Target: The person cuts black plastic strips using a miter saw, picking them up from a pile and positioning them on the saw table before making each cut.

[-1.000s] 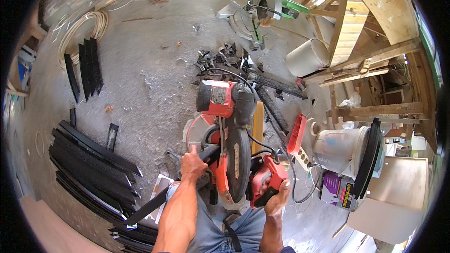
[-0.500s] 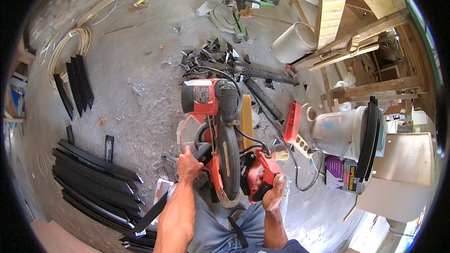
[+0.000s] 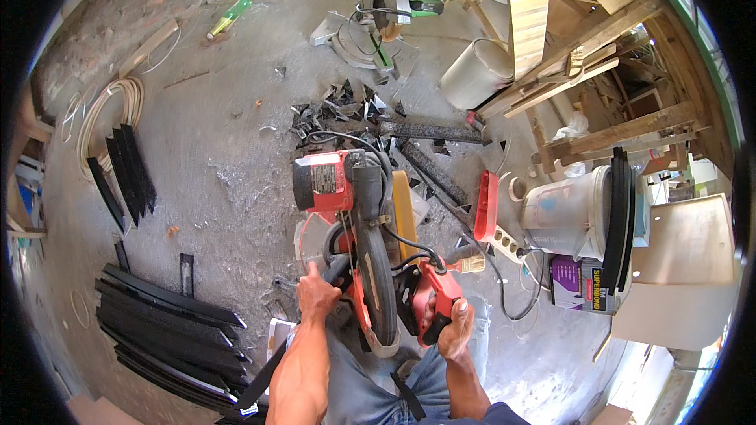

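A red and black miter saw (image 3: 323,181) stands right in front of me, between my legs. My right hand (image 3: 453,330) is wrapped round its red handle (image 3: 435,299), thumb on top. My left hand (image 3: 317,293) is closed on a long black strip (image 3: 264,380), which slants under my forearm up to the saw near its pale disc guard (image 3: 315,240). The cutting edge and the strip's far end are hidden behind the saw body. A yellow bar (image 3: 404,208) sits along the saw's right side.
Black strips (image 3: 169,323) lie stacked at left, near a coiled hose (image 3: 130,102). Dark offcuts (image 3: 342,106) litter the floor beyond the saw. A power strip (image 3: 508,244), brush (image 3: 470,264), bucket (image 3: 563,212) and purple box (image 3: 568,282) stand right. A green saw (image 3: 386,8) sits farther off.
The whole view has shifted slightly, with the far floor sliding left and down. Both hands keep their grips, and the saw handle sits a little lower in the picture.
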{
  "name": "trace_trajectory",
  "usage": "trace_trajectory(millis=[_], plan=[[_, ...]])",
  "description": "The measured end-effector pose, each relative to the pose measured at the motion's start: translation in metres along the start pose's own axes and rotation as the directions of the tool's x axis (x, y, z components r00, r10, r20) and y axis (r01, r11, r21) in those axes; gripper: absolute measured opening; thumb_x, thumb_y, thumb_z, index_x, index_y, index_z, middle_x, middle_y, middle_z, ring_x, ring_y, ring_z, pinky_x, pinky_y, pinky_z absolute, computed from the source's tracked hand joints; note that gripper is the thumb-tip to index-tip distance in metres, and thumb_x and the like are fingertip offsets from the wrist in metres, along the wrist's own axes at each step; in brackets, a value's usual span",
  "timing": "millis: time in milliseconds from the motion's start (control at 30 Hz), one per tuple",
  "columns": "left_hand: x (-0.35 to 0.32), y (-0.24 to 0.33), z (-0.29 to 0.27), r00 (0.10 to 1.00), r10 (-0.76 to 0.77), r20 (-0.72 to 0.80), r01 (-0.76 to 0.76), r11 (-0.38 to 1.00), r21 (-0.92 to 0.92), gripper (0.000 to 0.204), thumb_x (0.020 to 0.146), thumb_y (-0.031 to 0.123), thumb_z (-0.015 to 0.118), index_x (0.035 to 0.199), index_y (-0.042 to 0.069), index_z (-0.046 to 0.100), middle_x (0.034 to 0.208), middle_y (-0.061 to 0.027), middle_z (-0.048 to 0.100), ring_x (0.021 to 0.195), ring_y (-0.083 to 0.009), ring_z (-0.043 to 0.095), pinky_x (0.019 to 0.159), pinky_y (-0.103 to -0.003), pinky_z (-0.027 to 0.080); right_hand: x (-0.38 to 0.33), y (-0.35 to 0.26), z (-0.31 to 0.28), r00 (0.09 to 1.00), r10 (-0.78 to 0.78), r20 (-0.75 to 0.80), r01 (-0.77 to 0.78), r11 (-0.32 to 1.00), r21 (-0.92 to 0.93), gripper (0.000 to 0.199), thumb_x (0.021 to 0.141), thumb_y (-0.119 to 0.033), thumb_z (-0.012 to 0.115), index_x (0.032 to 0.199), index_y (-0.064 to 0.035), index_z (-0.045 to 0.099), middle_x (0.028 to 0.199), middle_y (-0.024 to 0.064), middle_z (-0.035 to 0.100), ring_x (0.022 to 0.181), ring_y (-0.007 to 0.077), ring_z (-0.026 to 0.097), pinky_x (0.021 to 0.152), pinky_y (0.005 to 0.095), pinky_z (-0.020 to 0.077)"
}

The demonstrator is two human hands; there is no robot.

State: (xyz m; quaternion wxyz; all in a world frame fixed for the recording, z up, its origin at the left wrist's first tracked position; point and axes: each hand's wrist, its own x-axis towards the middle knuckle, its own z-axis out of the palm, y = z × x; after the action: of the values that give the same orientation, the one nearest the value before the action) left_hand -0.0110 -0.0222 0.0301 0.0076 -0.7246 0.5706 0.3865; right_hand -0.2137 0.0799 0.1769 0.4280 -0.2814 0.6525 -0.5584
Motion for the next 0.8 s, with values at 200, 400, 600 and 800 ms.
trace_trajectory(millis=[200, 400, 600, 800], plan=[[0.000, 0.000, 0.000, 1.000, -0.022, -0.001, 0.022, 1.000, -0.005, 0.058, 0.069, 0.024, 0.081, 0.112, 0.001, 0.050, 0.094, -0.0319, 0.067, 0.094, -0.0498, 0.065, 0.084, -0.053, 0.053, 0.000, 0.006, -0.001, 1.000, 0.012, 0.017, -0.012, 0.999, 0.032, 0.073, 0.095, -0.068, 0.041, 0.098, 0.0015, 0.063, 0.067, 0.0031, 0.059, 0.054, 0.0096, 0.054, 0.049, 0.0239, 0.0423], [0.000, -0.004, 0.004, 0.999, 0.032, -0.022, -0.033, 0.999, -0.019, 0.057, 0.069, 0.024, 0.080, 0.111, 0.000, 0.050, 0.093, -0.0337, 0.066, 0.094, -0.0511, 0.064, 0.085, -0.054, 0.052, -0.002, 0.003, -0.003, 0.999, 0.016, 0.032, -0.017, 1.000, 0.026, 0.072, 0.095, -0.067, 0.043, 0.101, 0.0020, 0.062, 0.070, 0.0034, 0.060, 0.056, 0.0091, 0.053, 0.050, 0.0234, 0.0419], [-0.002, 0.001, 0.002, 0.999, 0.022, -0.050, -0.024, 0.999, -0.038, 0.049, 0.066, 0.014, 0.072, 0.107, -0.003, 0.051, 0.089, -0.0363, 0.065, 0.093, -0.0535, 0.063, 0.085, -0.055, 0.051, -0.001, -0.003, 0.000, 0.998, 0.000, 0.056, -0.002, 0.999, 0.034, 0.071, 0.097, -0.065, 0.041, 0.104, 0.0030, 0.062, 0.073, 0.0030, 0.058, 0.057, 0.0082, 0.051, 0.051, 0.0230, 0.0399], [0.001, -0.005, 0.006, 0.998, 0.043, -0.042, -0.042, 0.999, 0.019, 0.054, 0.069, 0.019, 0.076, 0.110, -0.002, 0.050, 0.091, -0.0351, 0.066, 0.094, -0.0520, 0.064, 0.086, -0.054, 0.051, -0.001, -0.005, 0.002, 0.998, -0.003, 0.065, -0.001, 0.998, 0.060, 0.070, 0.097, -0.064, 0.042, 0.105, 0.0029, 0.061, 0.075, 0.0026, 0.058, 0.060, 0.0077, 0.050, 0.052, 0.0224, 0.0400]])
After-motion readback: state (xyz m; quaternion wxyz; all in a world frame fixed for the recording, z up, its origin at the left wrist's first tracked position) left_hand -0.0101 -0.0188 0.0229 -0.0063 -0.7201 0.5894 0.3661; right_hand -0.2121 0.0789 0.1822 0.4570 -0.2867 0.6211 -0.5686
